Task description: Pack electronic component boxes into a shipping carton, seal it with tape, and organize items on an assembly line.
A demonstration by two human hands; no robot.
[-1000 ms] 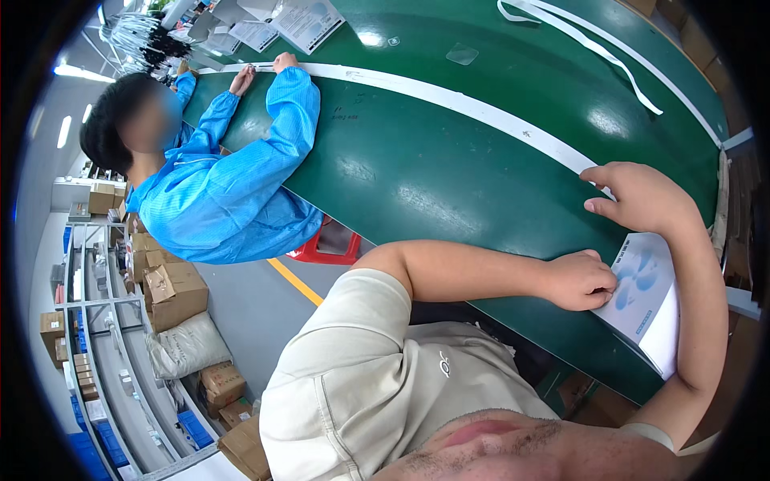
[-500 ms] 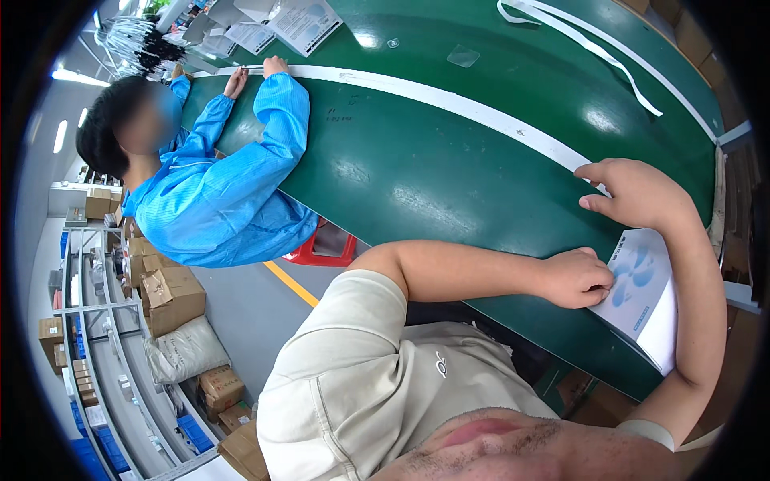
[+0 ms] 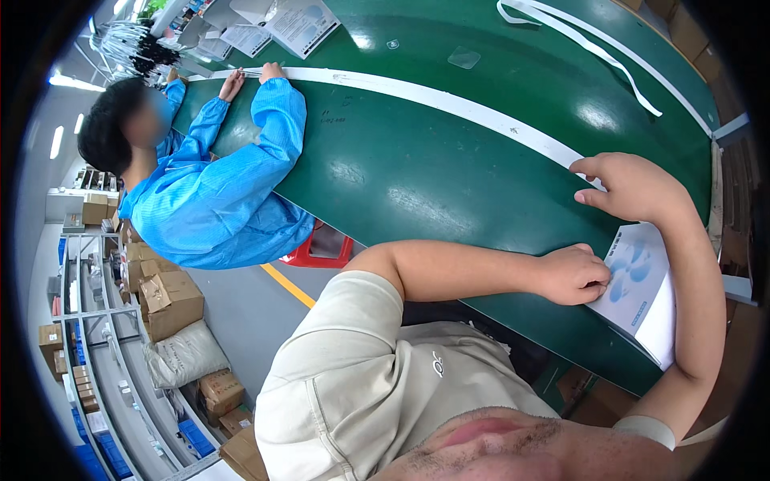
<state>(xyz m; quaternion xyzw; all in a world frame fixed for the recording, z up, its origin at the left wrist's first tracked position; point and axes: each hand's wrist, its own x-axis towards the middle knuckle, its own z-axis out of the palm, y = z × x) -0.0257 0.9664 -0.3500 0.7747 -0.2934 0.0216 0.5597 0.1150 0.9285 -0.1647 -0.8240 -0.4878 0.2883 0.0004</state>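
Note:
A white box point(image 3: 635, 276) with blue printed shapes lies on the green worktable point(image 3: 385, 192) near its front right edge. My left hand point(image 3: 571, 274) rests against the box's left side, fingers curled closed; whatever they may hold is hidden. Past the box, my right hand point(image 3: 634, 188) hovers at or touches the near end of a long white strip point(image 3: 425, 94) that curves along the table. Its thumb and fingers are spread, with nothing visible between them. My right forearm bends around the box's right side.
At the left a co-worker in a blue smock point(image 3: 216, 200) works over the same table. White printed boxes point(image 3: 301, 28) stand at the far left. A loose white band point(image 3: 593, 48) and a small clear piece point(image 3: 464, 57) lie farther back. A red stool point(image 3: 319, 247) stands below the table.
Both my hands stay almost where they were, beside the box and at the strip. The view has shifted slightly. The co-worker's hands have moved a little along the strip.

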